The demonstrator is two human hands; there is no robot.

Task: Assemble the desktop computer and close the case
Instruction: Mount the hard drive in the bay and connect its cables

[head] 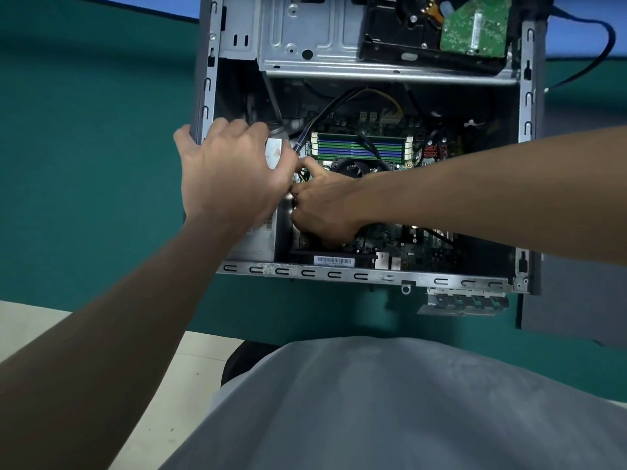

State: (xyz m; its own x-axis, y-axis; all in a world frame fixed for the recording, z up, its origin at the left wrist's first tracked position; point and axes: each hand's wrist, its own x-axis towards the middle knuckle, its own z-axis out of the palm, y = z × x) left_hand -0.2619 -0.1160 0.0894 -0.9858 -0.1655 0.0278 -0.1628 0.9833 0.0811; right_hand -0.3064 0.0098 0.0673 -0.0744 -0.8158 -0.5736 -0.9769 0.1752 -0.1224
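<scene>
The open grey steel computer case [339, 274] lay on its side on the green table [84, 147], its long axis running straight away from the person and its drive bay [305, 35] at the far end. The left hand [230, 171] straddled the case's left wall, thumb outside and fingers bent in over the silver power supply box [258, 239]. The right hand [322, 208] had its fingers curled tight at yellow-and-black wires [304, 176] beside the round black cooler fan [359, 166], any plug hidden. Cabling, I judged, wanting next a square push home.
</scene>
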